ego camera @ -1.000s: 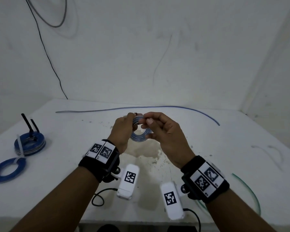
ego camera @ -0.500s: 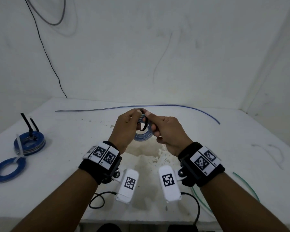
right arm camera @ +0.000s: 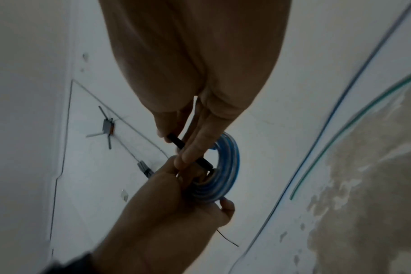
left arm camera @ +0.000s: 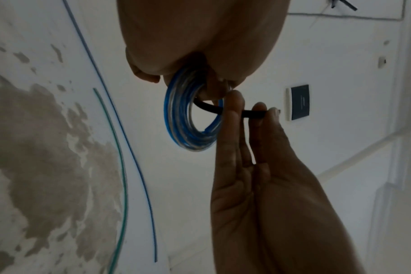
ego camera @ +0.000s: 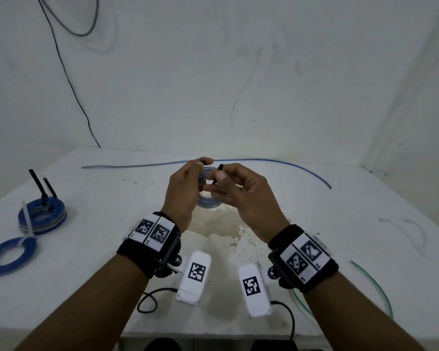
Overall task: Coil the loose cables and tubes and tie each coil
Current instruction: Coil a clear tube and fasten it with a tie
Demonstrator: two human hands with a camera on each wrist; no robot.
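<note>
We find both hands raised above the counter (ego camera: 314, 224), working one small coil of blue-and-clear tube (left arm camera: 190, 118). The left hand (ego camera: 185, 191) grips the coil at its upper edge, fingers curled round the bundled turns. The right hand (ego camera: 241, 196) pinches a black tie (left arm camera: 232, 111) between thumb and fingertips; the strap passes through the coil's centre and its free end stands up past the thumb in the head view. Whether the strap has yet entered its locking head we cannot tell; that part is hidden behind the fingers.

In our judgement the step in hand is fastening this coil. To do it well, the left hand should keep the turns pressed flat together so that none springs loose. The right hand should bring the tail fully round the bundle, feed it into the head, and draw it snug without crushing the tube.

Two tied blue coils (ego camera: 42, 215) lie at the counter's left edge. A long blue tube (ego camera: 276, 162) lies uncoiled across the far side, and a green tube (ego camera: 375, 285) curves at the near right. We judge the task partly done, with at least these two lengths outstanding.
</note>
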